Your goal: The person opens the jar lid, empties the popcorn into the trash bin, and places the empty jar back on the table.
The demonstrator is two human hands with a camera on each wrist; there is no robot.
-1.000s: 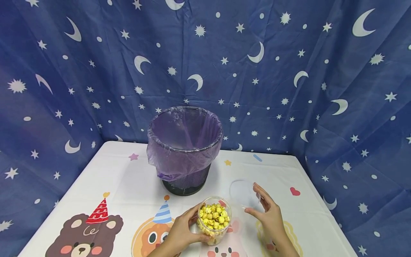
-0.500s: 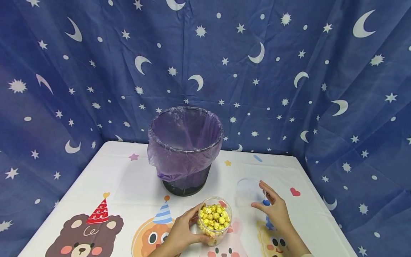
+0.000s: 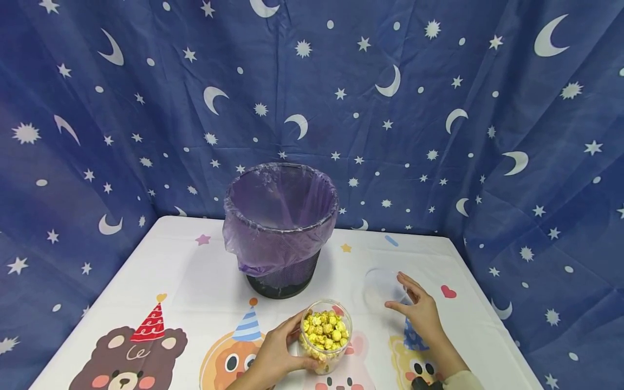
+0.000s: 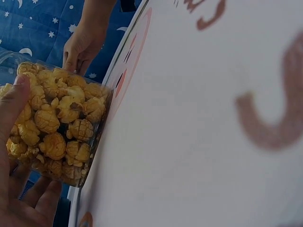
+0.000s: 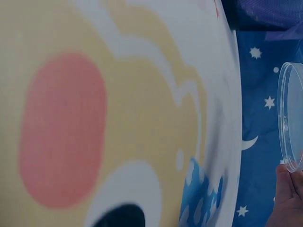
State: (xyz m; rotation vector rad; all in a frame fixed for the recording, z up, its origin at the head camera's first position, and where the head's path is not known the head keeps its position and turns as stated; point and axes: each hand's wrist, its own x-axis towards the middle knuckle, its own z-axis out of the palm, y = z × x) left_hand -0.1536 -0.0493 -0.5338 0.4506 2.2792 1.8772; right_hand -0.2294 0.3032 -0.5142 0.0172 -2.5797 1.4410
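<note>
In the head view my left hand (image 3: 275, 352) grips a clear plastic jar (image 3: 327, 355) from its left side. Popcorn (image 3: 324, 329), yellow and round, fills much of the jar, whose top is uncovered. The left wrist view shows the thumb across the jar wall and the popcorn (image 4: 57, 123) behind it. To the right, my right hand (image 3: 423, 314) pinches a clear round lid (image 3: 381, 290) by its right edge. In the right wrist view the lid (image 5: 289, 116) stands apart from the tabletop, seen nearly edge-on, with only part of the hand visible.
Behind the jar stands a black mesh bin (image 3: 283, 281) lined with a purple plastic bag (image 3: 273, 249). A white tablecloth (image 3: 195, 271) with cartoon animals covers the table. A blue curtain (image 3: 312, 97) with moons and stars hangs around the back and sides.
My right hand has moved right with the lid, away from the jar. The left hand and the jar have stayed in place.
</note>
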